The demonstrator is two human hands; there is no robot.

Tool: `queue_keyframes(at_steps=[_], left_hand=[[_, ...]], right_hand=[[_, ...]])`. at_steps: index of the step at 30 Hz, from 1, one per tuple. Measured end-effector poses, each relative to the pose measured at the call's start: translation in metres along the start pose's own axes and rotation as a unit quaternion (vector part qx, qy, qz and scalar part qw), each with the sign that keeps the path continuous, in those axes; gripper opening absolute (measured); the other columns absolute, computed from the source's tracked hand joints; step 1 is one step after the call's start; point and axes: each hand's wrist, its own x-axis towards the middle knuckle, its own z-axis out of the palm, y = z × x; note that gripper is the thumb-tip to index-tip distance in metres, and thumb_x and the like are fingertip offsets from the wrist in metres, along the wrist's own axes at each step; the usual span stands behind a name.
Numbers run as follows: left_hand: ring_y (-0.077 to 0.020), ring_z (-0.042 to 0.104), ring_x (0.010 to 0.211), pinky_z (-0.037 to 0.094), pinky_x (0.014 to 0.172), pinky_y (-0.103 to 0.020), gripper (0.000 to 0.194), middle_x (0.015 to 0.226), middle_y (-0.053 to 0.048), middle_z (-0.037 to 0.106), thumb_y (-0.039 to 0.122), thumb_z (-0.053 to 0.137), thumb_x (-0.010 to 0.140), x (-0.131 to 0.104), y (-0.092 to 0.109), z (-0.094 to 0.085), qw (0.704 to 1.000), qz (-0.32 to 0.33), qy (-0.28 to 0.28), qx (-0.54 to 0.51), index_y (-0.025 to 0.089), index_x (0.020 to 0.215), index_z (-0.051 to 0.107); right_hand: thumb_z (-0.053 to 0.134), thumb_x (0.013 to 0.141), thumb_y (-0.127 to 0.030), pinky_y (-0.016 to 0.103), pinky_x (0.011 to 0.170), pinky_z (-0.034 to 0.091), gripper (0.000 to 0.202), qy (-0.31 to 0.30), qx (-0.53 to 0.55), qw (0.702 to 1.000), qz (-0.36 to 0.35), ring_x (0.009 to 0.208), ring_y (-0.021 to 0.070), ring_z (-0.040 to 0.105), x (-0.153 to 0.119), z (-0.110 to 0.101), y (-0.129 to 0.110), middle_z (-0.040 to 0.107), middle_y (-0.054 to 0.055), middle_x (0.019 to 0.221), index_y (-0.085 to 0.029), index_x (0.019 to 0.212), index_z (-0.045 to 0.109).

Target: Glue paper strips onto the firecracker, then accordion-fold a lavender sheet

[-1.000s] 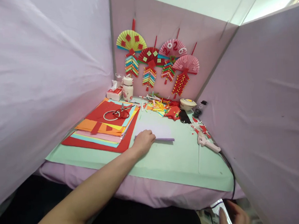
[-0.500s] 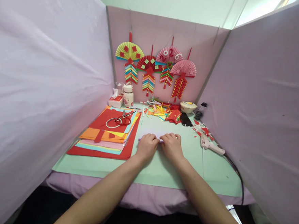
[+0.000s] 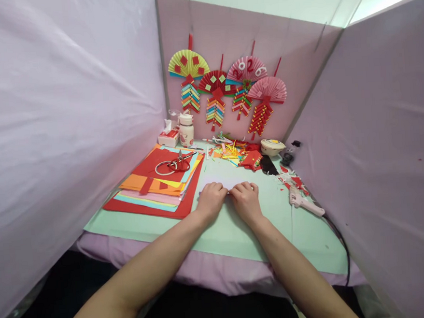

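A sheet of pale purple paper (image 3: pixel 228 181) lies on the mint-green table cover, mostly behind and under my hands. My left hand (image 3: pixel 212 199) has its fingers curled and pinched on the near edge of that paper. Beside it, my right hand (image 3: pixel 245 199) grips the same edge, its fingertips close to those of the left. A narrow darker purple strip shows between the fingertips; the fingers hide the rest of the edge.
Stacked coloured paper (image 3: pixel 153 204) lies on the left, with red-handled scissors (image 3: pixel 179 165) on top. A hot glue gun (image 3: pixel 305 203) and its cord are at right. Paper scraps (image 3: pixel 229 151), a phone (image 3: pixel 268 165), a bowl (image 3: pixel 272 147) and a bottle (image 3: pixel 186 131) stand farther back.
The camera view has shifted slightly, so the scene sits a little differently in the frame. Both hands keep their pinch on the purple paper, with only small finger movement.
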Motion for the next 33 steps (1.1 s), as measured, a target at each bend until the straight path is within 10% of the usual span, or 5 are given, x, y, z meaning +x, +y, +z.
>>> queue_keyframes(at_steps=[33], left_hand=[[-0.0226, 0.056, 0.092, 0.036, 0.081, -0.036, 0.021, 0.090, -0.008, 0.066, 0.032, 0.055, 0.092, 0.009, -0.013, -0.011, 0.999, -0.027, -0.022, 0.015, 0.019, 0.089, 0.070]], right_hand=[[0.061, 0.089, -0.024, 0.037, 0.088, 0.019, 0.017, 0.003, -0.025, 0.997, 0.073, 0.087, 0.0180, 0.047, -0.009, -0.005, 0.023, 0.065, 0.002, 0.076, -0.021, 0.074, 0.069]])
